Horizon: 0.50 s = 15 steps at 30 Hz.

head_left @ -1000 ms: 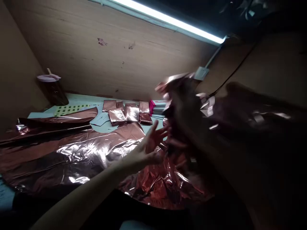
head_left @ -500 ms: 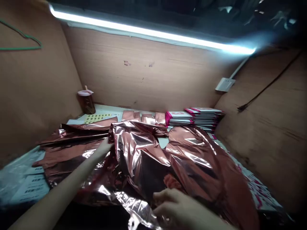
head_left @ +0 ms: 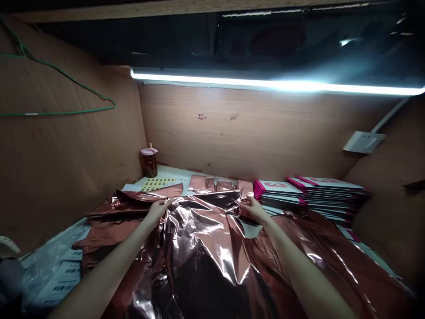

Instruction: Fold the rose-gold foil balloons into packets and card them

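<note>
A flat, shiny rose-gold foil balloon [head_left: 199, 226] is spread over the table in front of me, creased and catching the light. My left hand [head_left: 160, 209] pinches its upper edge on the left. At the upper right of the same sheet, my right hand [head_left: 253, 209] has its fingers closed on the foil. Between the two hands the far edge is stretched nearly straight. More rose-gold foil [head_left: 113, 221] lies under and beside my left forearm, and another large piece [head_left: 325, 248] covers the right side.
Folded foil packets [head_left: 198, 182] lie along the back, beside stacks of pink-edged printed cards [head_left: 325, 197]. A lidded drink cup [head_left: 149, 163] stands in the back left corner near a yellow label sheet [head_left: 157, 184]. Barcode labels [head_left: 64, 279] lie front left. A green hanger [head_left: 66, 112] hangs left.
My right hand has moved from the near side up to the far edge and closed on the foil. The foil's far edge is now straighter. The view has shifted left and upward.
</note>
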Available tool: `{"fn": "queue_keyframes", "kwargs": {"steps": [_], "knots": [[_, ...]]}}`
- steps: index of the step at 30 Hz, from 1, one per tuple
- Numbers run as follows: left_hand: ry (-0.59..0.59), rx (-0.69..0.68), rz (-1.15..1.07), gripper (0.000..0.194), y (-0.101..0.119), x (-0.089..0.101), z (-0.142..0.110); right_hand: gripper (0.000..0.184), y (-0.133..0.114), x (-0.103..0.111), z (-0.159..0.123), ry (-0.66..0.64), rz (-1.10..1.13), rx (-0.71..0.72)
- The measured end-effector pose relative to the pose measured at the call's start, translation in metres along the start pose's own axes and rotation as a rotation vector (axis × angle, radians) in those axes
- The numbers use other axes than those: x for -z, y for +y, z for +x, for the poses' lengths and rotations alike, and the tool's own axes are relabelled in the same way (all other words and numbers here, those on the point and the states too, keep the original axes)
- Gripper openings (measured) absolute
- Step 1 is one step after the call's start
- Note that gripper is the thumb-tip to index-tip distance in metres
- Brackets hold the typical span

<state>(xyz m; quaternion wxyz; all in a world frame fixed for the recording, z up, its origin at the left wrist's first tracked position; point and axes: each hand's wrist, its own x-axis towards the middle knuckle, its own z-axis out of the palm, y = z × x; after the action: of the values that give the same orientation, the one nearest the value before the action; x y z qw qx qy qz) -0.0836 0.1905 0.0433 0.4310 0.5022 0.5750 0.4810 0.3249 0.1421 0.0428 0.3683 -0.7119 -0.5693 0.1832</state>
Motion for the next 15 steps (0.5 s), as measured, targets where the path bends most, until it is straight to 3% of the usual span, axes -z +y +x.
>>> {"fn": "queue_keyframes", "kwargs": {"steps": [4,8,12,15], "knots": [[-0.01,-0.038,0.002,0.053,-0.001,-0.009,0.012,0.032,0.015,-0.021,0.033,0.078,0.024,-0.041],[-0.121,-0.07,-0.003,0.055,0.004,-0.009,0.012,0.029,0.02,-0.029,0.055,0.034,0.086,0.056],[-0.183,-0.096,0.037,0.051,0.013,-0.001,0.01,0.023,0.017,-0.018,0.067,0.057,0.078,0.133],[-0.145,-0.122,0.094,0.046,0.028,-0.002,0.022,0.016,0.008,-0.002,0.072,0.129,0.006,0.161]]}}
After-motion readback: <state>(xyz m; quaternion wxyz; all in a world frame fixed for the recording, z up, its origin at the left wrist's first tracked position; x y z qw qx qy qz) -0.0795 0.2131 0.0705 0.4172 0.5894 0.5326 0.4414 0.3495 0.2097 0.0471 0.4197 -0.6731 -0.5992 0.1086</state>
